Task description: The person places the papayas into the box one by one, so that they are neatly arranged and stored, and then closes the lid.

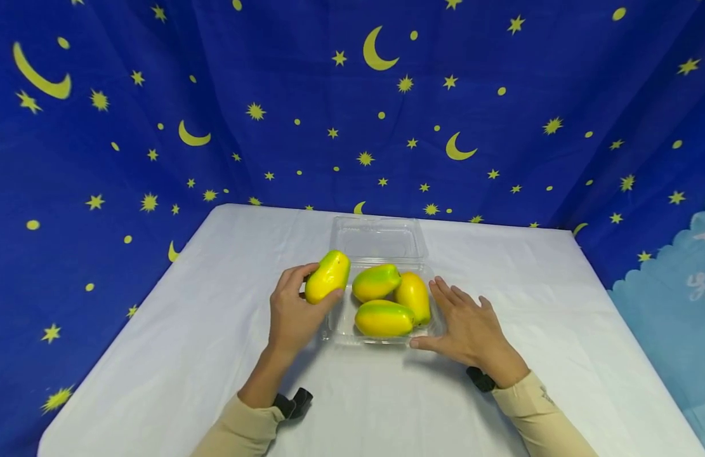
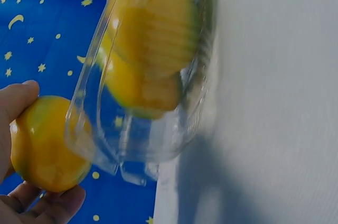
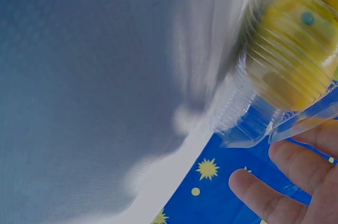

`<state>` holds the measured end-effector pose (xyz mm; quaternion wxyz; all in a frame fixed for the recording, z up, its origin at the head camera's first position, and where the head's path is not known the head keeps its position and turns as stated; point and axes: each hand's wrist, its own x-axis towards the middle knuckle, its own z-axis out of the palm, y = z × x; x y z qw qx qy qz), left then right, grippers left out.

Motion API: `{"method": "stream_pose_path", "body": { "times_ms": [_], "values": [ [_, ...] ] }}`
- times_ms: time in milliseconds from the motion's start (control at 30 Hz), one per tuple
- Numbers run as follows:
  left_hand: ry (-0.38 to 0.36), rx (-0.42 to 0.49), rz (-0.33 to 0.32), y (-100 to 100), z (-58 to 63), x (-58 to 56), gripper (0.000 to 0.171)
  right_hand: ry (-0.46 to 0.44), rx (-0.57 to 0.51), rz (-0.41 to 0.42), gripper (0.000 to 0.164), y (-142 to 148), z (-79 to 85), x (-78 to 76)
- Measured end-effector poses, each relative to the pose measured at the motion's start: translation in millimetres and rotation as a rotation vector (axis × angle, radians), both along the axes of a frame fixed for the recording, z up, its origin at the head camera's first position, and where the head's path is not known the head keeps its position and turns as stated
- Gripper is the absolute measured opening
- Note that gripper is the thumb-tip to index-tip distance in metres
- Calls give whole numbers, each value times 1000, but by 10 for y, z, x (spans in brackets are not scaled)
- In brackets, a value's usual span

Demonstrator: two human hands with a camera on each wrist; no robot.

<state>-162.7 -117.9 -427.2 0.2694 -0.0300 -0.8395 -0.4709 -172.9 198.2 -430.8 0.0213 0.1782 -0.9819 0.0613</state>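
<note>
In the head view my left hand (image 1: 296, 311) grips a yellow-green mango (image 1: 328, 277) by its sides, raised at the left edge of a clear plastic clamshell box (image 1: 343, 327). The left wrist view shows that mango (image 2: 48, 145) between thumb and fingers, beside the box wall. Three more mangoes (image 1: 384, 318) lie inside the box. My right hand (image 1: 472, 330) is spread at the box's right side, fingers fairly straight. Its fingertips are at the box rim in the right wrist view; whether they press on it I cannot tell.
The box's lid (image 1: 377, 240) lies folded back, away from me. Everything stands on a table with a white cloth (image 1: 215, 355). A blue curtain (image 1: 306, 82) with moons and stars hangs behind and at the sides; a light blue piece (image 1: 666, 317) hangs at right.
</note>
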Motion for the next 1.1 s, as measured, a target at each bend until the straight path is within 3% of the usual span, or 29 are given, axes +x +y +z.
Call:
{"method": "stream_pose_path", "body": {
  "times_ms": [267, 633, 1100],
  "values": [
    [-4, -33, 22, 195, -25, 55, 58, -2, -3, -1, 122, 1, -6, -1],
    [66, -227, 90, 362, -114, 78, 58, 0, -2, 1, 123, 3, -10, -4],
    [-79, -309, 119, 412, -119, 92, 58, -4, 10, 5, 124, -15, 13, -14]
  ]
}}
